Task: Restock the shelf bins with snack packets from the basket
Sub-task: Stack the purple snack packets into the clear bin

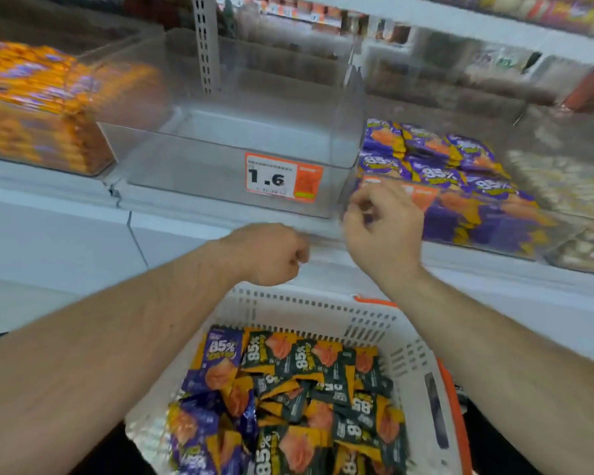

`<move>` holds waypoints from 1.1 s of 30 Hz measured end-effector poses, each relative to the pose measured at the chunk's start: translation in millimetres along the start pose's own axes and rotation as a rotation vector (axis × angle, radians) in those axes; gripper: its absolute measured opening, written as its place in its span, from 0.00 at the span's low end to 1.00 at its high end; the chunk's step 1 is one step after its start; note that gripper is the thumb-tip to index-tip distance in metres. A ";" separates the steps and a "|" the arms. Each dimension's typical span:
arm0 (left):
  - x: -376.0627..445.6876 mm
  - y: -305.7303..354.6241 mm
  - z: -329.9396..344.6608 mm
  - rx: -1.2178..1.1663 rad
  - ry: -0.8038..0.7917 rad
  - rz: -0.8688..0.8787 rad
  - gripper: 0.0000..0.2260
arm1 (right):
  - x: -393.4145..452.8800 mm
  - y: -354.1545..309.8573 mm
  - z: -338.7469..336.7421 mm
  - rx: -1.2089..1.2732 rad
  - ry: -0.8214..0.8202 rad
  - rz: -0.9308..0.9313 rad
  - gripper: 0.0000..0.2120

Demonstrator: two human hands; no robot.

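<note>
A white plastic basket [323, 308] sits below the shelf, holding several purple snack packets [216, 365] on its left and dark green ones [330, 378] on its right. A clear shelf bin [186, 166] with a "1.6" price tag [271, 178] stands bare in front of me. To its right, another bin [477, 221] holds purple packets. My left hand [270, 253] hovers above the basket's far rim, fingers curled, holding nothing I can see. My right hand [384, 224] is raised at the front corner between the two bins, fingers loosely curled and holding nothing visible.
An orange-packet bin [31, 108] stands at the left. More bins with pale snacks [563, 183] sit at the right. The white shelf ledge [66, 207] runs across below the bins. A slotted upright post [204, 42] rises behind the bare bin.
</note>
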State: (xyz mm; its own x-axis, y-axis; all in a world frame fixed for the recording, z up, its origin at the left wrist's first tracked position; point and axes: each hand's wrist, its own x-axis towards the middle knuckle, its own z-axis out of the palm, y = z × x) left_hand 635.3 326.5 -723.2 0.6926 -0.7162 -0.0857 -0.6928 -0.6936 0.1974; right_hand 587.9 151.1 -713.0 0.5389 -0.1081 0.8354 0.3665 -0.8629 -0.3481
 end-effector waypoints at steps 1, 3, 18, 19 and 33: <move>-6.3 -7.7 7.6 0.019 -0.120 -0.050 0.14 | -23.4 -3.1 12.0 0.031 -0.073 0.098 0.03; -17.8 -17.6 19.6 0.038 -0.269 -0.115 0.16 | -68.2 -4.5 35.8 0.052 -0.280 0.332 0.04; -34.8 -42.2 53.2 0.044 -0.575 -0.215 0.16 | -260.8 -38.1 119.3 0.147 -1.318 1.365 0.14; -34.3 -42.3 52.7 0.040 -0.571 -0.215 0.16 | -263.9 -39.4 119.7 0.167 -1.299 1.394 0.15; -25.3 -14.7 33.1 -0.006 -0.504 -0.163 0.20 | -195.0 -16.4 54.4 0.148 -1.202 1.000 0.05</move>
State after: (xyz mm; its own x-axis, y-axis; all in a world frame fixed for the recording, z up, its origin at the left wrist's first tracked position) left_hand 621.3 352.3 -756.2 0.6073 -0.5486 -0.5747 -0.5821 -0.7995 0.1482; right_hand 518.0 213.2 -893.4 0.8380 -0.0809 -0.5396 -0.4651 -0.6228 -0.6291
